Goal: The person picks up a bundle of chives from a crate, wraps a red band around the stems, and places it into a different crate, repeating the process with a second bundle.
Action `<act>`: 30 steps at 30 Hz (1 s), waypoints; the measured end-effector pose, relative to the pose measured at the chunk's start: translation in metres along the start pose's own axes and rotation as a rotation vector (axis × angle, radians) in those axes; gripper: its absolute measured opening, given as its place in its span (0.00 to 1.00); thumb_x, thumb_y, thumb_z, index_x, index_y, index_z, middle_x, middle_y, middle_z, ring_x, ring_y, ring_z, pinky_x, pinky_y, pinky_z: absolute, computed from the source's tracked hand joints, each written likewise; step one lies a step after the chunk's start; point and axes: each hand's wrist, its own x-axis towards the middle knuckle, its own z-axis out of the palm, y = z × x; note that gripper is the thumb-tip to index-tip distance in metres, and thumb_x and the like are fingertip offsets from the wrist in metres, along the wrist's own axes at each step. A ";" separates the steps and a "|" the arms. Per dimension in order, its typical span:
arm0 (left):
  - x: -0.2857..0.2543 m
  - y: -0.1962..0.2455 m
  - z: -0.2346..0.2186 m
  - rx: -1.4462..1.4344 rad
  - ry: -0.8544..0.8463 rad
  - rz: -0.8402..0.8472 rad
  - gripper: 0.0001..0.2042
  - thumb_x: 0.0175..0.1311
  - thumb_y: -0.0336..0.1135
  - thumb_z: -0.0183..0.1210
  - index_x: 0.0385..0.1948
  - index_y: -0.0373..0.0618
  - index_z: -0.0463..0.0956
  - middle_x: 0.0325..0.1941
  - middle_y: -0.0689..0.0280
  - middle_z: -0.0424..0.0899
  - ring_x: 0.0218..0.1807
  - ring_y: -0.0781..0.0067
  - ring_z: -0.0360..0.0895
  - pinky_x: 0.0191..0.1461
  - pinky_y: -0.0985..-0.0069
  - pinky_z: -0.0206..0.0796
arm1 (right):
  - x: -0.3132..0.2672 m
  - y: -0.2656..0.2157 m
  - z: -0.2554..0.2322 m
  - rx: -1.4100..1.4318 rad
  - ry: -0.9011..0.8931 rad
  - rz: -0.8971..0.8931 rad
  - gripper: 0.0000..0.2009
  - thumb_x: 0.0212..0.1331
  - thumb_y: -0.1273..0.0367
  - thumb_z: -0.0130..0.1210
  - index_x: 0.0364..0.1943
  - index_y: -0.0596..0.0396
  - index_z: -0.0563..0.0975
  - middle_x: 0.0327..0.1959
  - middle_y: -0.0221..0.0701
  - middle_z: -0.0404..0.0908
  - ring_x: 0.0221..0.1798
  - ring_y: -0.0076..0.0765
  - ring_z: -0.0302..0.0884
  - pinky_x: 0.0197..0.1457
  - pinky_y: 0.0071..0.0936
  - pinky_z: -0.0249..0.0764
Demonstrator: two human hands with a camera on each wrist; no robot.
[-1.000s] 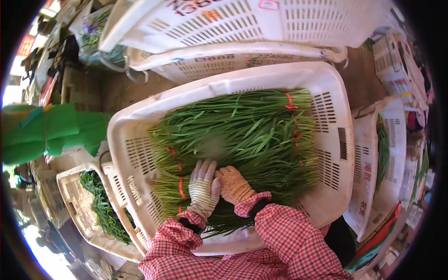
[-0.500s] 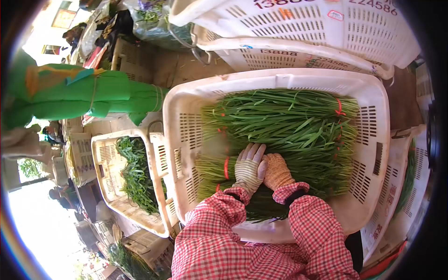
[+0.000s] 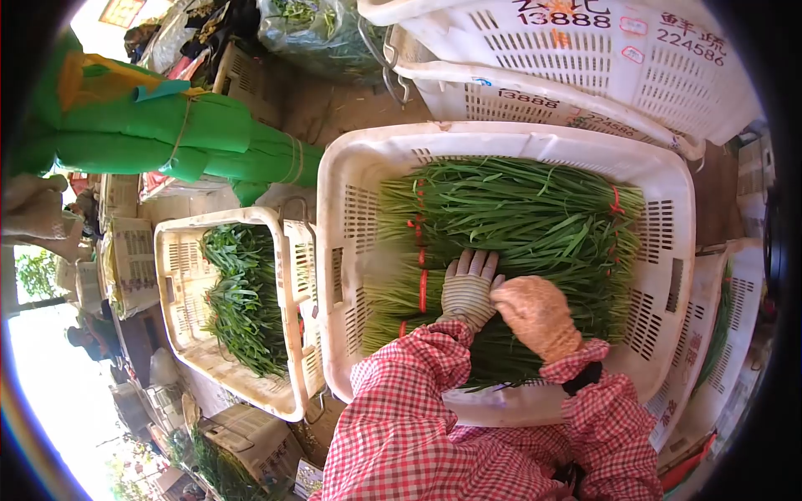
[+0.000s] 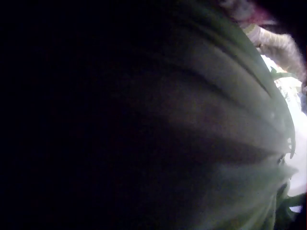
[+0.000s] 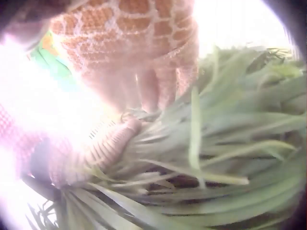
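Bundles of long flat green chives [image 3: 535,209], tied with red bands [image 3: 423,290], fill a white plastic crate [image 3: 668,167]. My left hand [image 3: 469,288], in a pale striped glove, rests on the front bundles with its fingers straight. Beside it is my right hand [image 3: 537,316], in an orange textured glove, above the leaves. In the right wrist view, the fingers [image 5: 165,88] of that hand point down to the leaves, close to the left glove. Blurred leaves [image 4: 211,96] fill much of the dark left wrist view.
A smaller crate [image 3: 180,334] with leafy greens [image 3: 242,301] stands at the left. Stacked white crates [image 3: 576,50] stand beyond the chives, and another crate [image 3: 689,334] is at the right. A green wrapped bundle [image 3: 167,138] reaches in from the left.
My right hand has moved right, away from the left hand, and lifted off the bundles a little. The left hand stays on the chives. The head view has swung leftward.
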 end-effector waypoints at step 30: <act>0.001 -0.018 0.006 0.178 0.047 0.118 0.21 0.71 0.43 0.41 0.61 0.44 0.67 0.64 0.55 0.70 0.64 0.49 0.66 0.68 0.60 0.59 | -0.202 -0.057 -0.132 0.840 0.125 0.429 0.08 0.61 0.67 0.51 0.32 0.58 0.76 0.24 0.31 0.79 0.28 0.28 0.78 0.34 0.28 0.73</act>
